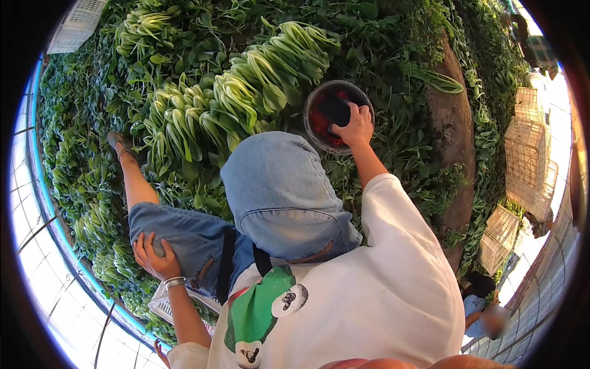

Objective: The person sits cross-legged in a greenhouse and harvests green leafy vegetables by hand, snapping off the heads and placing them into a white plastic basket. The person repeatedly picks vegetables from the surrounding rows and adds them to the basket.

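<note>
My right hand [357,124] reaches into a round bucket [309,129] and grips a black object [333,108] there, thumb on one side and fingers on the other. Reddish material shows around that object; what it is cannot be told. My left hand [156,258], a metal bangle at its wrist, rests with spread fingers on my denim-covered left leg [184,230]. Ahead of my bent knees lies a long row of bundled leafy greens [239,97], pale stems upward. More greens [143,27] are heaped at the upper left.
Low green plants surround me. A bare soil ridge [449,129] curves along the right, with stacked plastic crates [528,152] beyond. One crate [76,27] stands upper left, another [161,302] beside my left arm. People [477,313] are at the right edge; another person's fingers [161,354] show lower left.
</note>
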The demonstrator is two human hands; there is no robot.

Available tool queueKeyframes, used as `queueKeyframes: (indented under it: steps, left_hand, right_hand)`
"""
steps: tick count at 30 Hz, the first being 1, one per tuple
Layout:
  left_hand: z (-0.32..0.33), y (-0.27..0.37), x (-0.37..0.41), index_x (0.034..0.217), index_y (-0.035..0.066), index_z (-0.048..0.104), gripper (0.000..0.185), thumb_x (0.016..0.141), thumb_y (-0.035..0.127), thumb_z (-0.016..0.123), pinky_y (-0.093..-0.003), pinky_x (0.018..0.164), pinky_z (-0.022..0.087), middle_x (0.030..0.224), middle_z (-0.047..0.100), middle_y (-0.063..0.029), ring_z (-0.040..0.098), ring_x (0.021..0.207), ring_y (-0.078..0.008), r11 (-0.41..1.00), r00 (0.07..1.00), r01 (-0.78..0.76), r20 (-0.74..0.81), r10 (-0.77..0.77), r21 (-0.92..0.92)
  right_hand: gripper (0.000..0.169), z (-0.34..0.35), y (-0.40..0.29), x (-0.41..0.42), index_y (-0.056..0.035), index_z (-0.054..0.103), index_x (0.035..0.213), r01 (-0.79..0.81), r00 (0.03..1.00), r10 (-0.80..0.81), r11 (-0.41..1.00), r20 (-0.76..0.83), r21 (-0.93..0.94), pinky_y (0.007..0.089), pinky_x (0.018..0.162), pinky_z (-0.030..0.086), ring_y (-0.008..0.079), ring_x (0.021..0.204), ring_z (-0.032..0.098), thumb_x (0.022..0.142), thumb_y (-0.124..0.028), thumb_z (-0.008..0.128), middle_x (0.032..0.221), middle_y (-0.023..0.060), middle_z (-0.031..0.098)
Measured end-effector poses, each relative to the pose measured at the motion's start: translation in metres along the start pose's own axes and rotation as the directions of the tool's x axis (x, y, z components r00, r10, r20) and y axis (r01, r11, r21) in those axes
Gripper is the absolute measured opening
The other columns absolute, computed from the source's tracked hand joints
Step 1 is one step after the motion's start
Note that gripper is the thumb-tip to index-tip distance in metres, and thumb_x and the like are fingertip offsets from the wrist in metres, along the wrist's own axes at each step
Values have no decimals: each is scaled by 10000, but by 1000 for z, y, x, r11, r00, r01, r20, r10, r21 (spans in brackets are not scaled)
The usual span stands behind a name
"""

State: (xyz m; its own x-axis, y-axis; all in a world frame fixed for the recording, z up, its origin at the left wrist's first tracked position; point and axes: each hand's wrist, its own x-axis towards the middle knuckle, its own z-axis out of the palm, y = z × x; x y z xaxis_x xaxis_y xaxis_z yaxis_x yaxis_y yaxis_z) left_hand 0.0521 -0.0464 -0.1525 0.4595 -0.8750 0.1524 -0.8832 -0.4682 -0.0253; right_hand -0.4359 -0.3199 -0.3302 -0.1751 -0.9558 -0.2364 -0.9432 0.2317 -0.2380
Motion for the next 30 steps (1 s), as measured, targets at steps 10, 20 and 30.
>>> queueKeyframes:
  steps: [10, 20, 30]
  left_hand:
    - [4, -7, -2, 1099, 93, 687, 287, 824, 175, 681, -498, 1146, 292, 1347, 584, -85, 420, 1344, -363, 1000, 1000, -26, -11, 26, 14]
    - [6, -11, -5, 1075, 96, 694, 272, 809, 151, 692, -497, 1145, 298, 1340, 590, -79, 436, 1331, -357, 1000, 1000, 21, -9, -21, 7]
    - [4, -4, 0, 1056, 91, 703, 260, 798, 111, 692, -497, 1139, 309, 1331, 600, -79, 448, 1325, -357, 999, 999, 36, -7, -36, 4]
  right_hand:
    - [978, 2, -17, -27, -75, 411, 1450, -165, 986, 162, 981, 40, 101, 457, 959, 503, 330, 1242, 503, 688, -515, 837, 1318, 125, 449]
    - [962, 3, 5, -39, -75, 423, 1442, -175, 984, 179, 976, -21, 130, 439, 956, 499, 329, 1229, 517, 683, -500, 835, 1327, 136, 473]
    - [935, 10, 5, -36, -68, 446, 1421, -159, 987, 162, 977, -13, 145, 457, 975, 479, 358, 1214, 516, 683, -490, 838, 1303, 153, 499]
